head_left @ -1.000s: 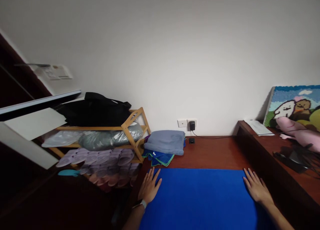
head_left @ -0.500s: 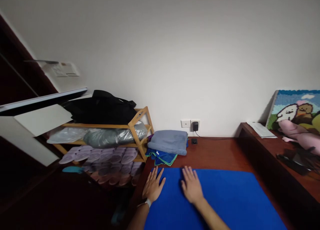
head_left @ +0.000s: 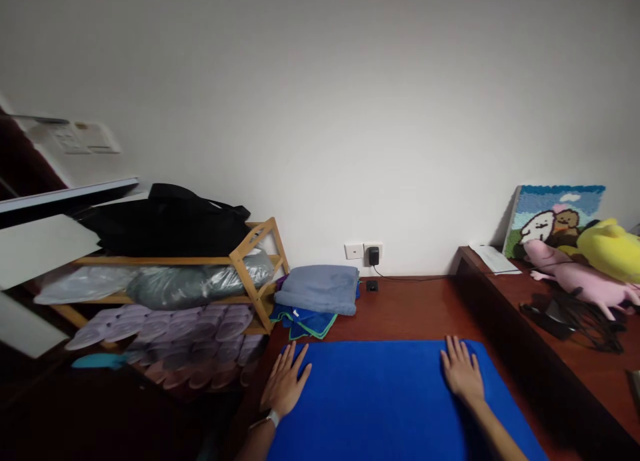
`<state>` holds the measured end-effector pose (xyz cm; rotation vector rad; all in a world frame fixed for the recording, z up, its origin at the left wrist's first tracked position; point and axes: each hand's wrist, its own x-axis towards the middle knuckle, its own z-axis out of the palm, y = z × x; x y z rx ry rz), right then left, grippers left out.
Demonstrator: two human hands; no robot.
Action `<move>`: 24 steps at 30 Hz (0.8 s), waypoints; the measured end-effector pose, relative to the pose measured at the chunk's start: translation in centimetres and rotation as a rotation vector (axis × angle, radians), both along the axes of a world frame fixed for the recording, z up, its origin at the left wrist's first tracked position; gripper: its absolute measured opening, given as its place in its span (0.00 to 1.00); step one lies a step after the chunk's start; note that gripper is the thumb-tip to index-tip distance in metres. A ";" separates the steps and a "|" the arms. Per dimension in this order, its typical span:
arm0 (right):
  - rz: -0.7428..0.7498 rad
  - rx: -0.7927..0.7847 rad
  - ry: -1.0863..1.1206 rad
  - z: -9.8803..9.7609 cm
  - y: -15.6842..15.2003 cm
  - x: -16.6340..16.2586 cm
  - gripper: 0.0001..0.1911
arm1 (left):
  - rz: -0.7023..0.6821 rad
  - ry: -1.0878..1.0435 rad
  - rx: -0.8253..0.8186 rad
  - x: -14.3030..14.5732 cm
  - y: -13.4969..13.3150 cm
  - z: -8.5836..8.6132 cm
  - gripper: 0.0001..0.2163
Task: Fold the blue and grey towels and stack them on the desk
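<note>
A blue cloth [head_left: 380,387] lies spread out on the reddish-brown wooden table [head_left: 415,307]. My left hand [head_left: 286,381] rests flat at the cloth's far left corner, fingers stretched and apart, a pale band on its wrist. Near the far right corner, my right hand [head_left: 463,369] lies open on the cloth with its palm down. Neither hand grips anything. Behind the cloth sit a folded grey-blue towel [head_left: 317,289] and, partly beneath it, blue cloths with green edging [head_left: 307,324].
On the left stands a wooden rack [head_left: 250,267] with a black bag [head_left: 175,224], plastic-wrapped bundles and several slippers [head_left: 155,324]. A plug [head_left: 373,255] sits in the wall outlet. The raised right ledge bears a pink plush toy [head_left: 575,281], a yellow one [head_left: 613,247] and a picture [head_left: 555,214].
My right hand has slid rightward across the blue cloth, from near its left part to its far right corner. My left hand stays at the left corner. The view has turned right.
</note>
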<state>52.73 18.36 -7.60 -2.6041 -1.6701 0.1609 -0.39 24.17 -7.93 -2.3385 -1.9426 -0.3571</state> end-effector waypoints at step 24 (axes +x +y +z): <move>0.161 0.106 -0.056 3.8 0.2 -5.8 0.35 | 0.028 -0.042 -0.031 0.8 -1.1 1.4 0.28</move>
